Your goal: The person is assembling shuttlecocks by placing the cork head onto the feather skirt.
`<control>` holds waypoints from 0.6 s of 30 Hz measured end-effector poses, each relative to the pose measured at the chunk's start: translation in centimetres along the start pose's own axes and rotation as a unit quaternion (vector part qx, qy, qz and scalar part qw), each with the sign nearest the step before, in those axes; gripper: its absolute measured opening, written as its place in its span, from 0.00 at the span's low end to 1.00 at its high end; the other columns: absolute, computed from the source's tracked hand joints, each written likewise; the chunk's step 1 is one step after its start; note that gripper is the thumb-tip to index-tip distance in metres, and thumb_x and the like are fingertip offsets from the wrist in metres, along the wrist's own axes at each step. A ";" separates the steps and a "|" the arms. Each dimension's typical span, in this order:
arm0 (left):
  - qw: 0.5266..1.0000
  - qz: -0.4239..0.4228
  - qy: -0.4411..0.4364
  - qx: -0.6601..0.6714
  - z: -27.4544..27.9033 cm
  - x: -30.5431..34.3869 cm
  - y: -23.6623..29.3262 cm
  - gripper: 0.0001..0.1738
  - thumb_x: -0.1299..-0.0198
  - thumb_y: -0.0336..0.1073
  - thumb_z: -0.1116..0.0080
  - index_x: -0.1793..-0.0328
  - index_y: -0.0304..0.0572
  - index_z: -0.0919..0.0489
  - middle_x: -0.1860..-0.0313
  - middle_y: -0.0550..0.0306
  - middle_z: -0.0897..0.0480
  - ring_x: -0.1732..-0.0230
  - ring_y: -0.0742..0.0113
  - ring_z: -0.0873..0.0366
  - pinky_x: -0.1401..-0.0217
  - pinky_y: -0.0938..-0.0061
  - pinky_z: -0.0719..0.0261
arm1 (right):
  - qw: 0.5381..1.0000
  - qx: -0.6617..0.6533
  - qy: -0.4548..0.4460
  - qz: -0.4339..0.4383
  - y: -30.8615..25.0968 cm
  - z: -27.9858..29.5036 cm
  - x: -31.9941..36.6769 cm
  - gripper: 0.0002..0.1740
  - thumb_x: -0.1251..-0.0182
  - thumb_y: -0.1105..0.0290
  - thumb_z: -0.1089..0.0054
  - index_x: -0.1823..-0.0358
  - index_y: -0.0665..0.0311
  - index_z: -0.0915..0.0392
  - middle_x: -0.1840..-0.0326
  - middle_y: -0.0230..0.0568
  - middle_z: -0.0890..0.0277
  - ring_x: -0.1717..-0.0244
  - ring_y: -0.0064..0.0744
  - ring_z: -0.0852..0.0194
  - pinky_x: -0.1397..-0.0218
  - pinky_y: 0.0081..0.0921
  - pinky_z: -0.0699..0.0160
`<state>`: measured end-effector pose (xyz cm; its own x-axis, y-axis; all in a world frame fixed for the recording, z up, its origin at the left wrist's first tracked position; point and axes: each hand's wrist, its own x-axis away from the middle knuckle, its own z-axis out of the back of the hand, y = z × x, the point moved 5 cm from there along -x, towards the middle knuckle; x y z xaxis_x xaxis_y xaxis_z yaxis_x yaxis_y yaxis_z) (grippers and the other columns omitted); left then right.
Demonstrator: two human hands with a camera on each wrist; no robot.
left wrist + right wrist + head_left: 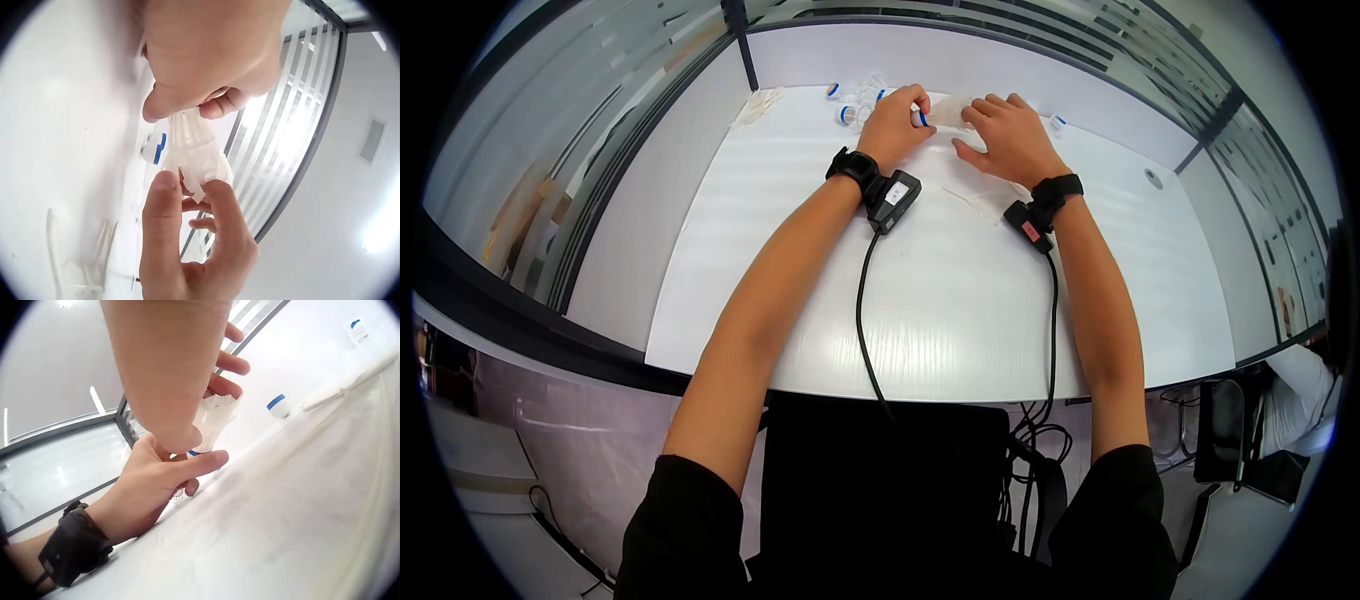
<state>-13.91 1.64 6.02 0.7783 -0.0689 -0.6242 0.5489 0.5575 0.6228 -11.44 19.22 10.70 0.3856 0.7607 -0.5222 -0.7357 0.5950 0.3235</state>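
Note:
My left hand (892, 128) grips a small white piece with a blue rim (918, 118), its thumb and fingertips curled around one end of a translucent whitish film (199, 153). Opposite it, my right hand (1012, 140) has its thumb and fingers at the film's other, ragged end, pinching it. Between the two hands the film is gathered into pleats near the left fingertips and is wider towards the right hand (197, 250). In the right wrist view the left hand (147, 487) lies below the film (215, 419), with a bit of blue rim showing at its thumb.
Blue-and-white pieces (847, 115) and clear items lie left of my left hand; another blue-and-white piece (1057, 122) lies right of my right hand. Pale strips (758, 105) lie at the table's back left, thin translucent pieces before the right hand. Partitions (960, 55) border the white table (940, 300).

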 end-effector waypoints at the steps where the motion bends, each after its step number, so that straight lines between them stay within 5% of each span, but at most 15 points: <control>1: 1.000 -0.005 -0.006 -0.005 -0.1 0.0 -0.2 0.19 0.51 0.31 0.24 0.58 0.41 0.24 0.65 0.56 0.19 0.65 0.62 0.23 0.57 0.67 0.22 | 1.000 -0.013 0.001 0.002 0.0 -0.2 0.0 0.15 0.37 0.57 0.31 0.62 0.62 0.18 0.61 0.36 0.17 0.55 0.37 0.20 0.52 0.34 0.26; 7: 0.998 0.040 -0.049 0.012 -0.5 0.1 -0.2 0.20 0.52 0.36 0.21 0.59 0.41 0.22 0.60 0.56 0.16 0.61 0.62 0.20 0.54 0.69 0.22 | 0.983 -0.149 -0.006 -0.104 2.2 -2.7 1.5 0.15 0.34 0.57 0.32 0.63 0.63 0.16 0.64 0.37 0.16 0.62 0.39 0.18 0.57 0.35 0.22; 12: 0.999 0.017 -0.045 0.024 -0.8 0.1 -0.3 0.24 0.50 0.44 0.20 0.53 0.41 0.18 0.56 0.54 0.13 0.60 0.64 0.18 0.53 0.71 0.20 | 0.897 -0.359 0.050 -0.253 4.3 -4.2 4.2 0.18 0.37 0.56 0.25 0.59 0.66 0.12 0.61 0.36 0.13 0.65 0.29 0.21 0.62 0.28 0.23; 18: 0.994 0.024 -0.106 0.026 -1.2 0.1 -0.1 0.27 0.48 0.49 0.21 0.49 0.40 0.15 0.55 0.50 0.12 0.60 0.65 0.17 0.53 0.70 0.19 | 0.868 -0.405 0.062 -0.282 4.9 -4.7 5.0 0.20 0.39 0.57 0.23 0.58 0.68 0.12 0.62 0.35 0.14 0.64 0.23 0.24 0.63 0.25 0.26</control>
<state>-14.24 2.61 5.34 0.8475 -0.2196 -0.4832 0.5205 0.5220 0.6758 -15.76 24.67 5.94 0.7854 0.3439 -0.5146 -0.6189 0.4483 -0.6450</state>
